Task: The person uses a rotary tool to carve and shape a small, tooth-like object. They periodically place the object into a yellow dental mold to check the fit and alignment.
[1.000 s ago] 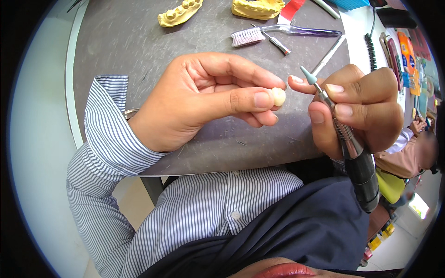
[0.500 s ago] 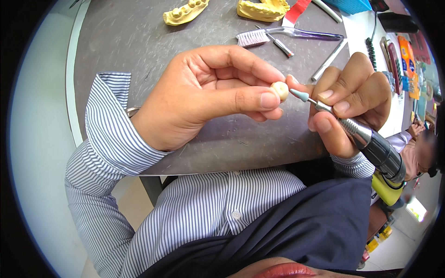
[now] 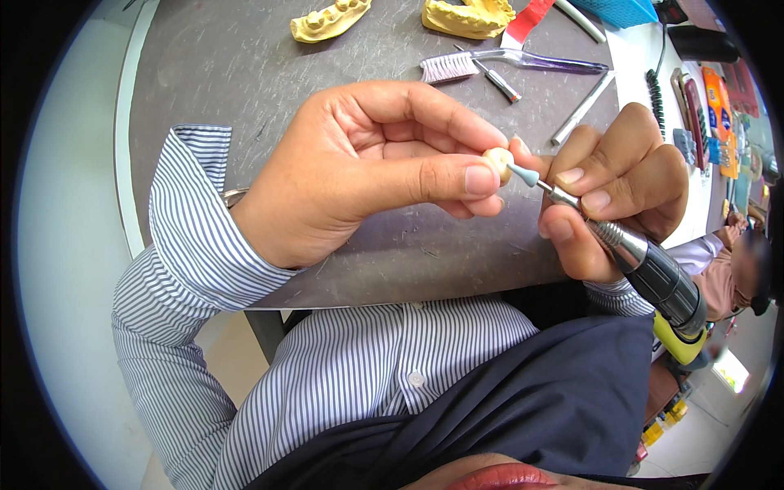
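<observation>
Between thumb and fingertips, my left hand (image 3: 384,159) pinches a small cream dental crown (image 3: 497,161). My right hand (image 3: 625,180) grips a black and silver dental handpiece (image 3: 649,261) like a pen. Fitted in its nose is a pale blue-grey cone-shaped polishing bur (image 3: 523,174), whose narrow tip meets the crown's side facing it. Whether the bur is spinning cannot be made out. The fingers of both hands come close together around the crown, above the grey tabletop (image 3: 245,73).
Beyond my hands lie yellow dental casts (image 3: 331,20), a purple-handled toothbrush (image 3: 523,59), a thin metal instrument (image 3: 498,82), a silver rod (image 3: 583,108) and a red strip (image 3: 527,20). A blue basket (image 3: 616,10) stands at the far right. Another person (image 3: 727,278) sits to the right.
The handpiece has shifted slightly left and down, bringing the bur from just beside the crown onto it. My left hand has turned the crown a little and moved slightly right.
</observation>
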Demonstrator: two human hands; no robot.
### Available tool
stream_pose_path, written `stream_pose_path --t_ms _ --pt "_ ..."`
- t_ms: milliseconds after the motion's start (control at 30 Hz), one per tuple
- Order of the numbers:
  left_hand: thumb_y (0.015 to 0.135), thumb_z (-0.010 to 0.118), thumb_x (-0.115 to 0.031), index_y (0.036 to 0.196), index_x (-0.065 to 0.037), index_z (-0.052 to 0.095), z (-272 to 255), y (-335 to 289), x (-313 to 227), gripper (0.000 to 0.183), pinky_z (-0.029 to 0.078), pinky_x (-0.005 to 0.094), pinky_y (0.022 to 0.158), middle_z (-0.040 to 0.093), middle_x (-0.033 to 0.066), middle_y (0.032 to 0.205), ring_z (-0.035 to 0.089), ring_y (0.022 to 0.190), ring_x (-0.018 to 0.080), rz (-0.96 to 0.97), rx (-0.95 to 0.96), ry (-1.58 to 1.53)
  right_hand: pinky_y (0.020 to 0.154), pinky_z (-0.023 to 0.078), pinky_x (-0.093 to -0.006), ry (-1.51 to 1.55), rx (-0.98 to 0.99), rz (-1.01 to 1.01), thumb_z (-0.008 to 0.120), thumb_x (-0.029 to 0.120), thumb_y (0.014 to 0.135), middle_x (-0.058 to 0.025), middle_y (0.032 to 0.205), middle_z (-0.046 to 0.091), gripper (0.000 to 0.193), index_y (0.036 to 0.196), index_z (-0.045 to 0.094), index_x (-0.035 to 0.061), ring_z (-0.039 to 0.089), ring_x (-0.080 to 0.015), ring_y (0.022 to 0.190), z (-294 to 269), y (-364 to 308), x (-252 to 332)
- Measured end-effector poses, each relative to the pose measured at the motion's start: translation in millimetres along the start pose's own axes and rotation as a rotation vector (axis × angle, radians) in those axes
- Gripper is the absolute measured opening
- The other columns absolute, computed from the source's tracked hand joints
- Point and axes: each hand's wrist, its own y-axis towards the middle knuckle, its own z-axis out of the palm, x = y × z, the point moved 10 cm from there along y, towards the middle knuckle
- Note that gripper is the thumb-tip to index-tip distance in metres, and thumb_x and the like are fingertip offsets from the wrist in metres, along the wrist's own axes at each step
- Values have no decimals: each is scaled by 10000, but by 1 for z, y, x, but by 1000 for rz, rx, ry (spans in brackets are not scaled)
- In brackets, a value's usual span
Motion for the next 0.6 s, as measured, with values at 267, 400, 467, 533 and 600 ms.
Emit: stream_pose_path --t_ms 267,400,467,533,600 --pt "760 584 -15 944 -5 548 -3 -2 -2 187 512 229 686 607 123 880 618 739 136 -10 -4 -5 772 502 -344 -22 -9 -3 604 -74 654 -98 787 438 250 785 432 52 506 -134 614 3 3 1" --pt "761 584 -17 944 -5 548 -2 -3 -3 187 511 225 683 608 122 882 618 737 132 1 1 2 765 504 -344 -24 -32 13 605 -71 656 -97 789 439 252 790 430 51 504 -133 607 1 3 1" --pt "762 584 -18 944 -5 547 -2 -4 -3 187 512 224 682 608 122 883 618 736 131 -4 -7 1 765 503 -346 -6 -32 -3 605 -69 658 -96 790 439 251 793 430 51 505 -134 607 2 2 1" --pt "762 585 -20 945 -3 547 -1 -3 -3 188 511 224 683 608 122 883 618 736 131 -7 -13 2 767 502 -348 -13 -25 2 604 -68 660 -95 791 439 251 797 430 52 505 -134 607 2 3 2" --pt "763 585 -21 945 -2 546 0 -2 -3 188 510 224 684 608 123 883 618 736 131 -10 -14 3 769 502 -351 -16 -22 8 603 -68 661 -96 793 439 252 801 430 51 504 -135 605 1 3 2"
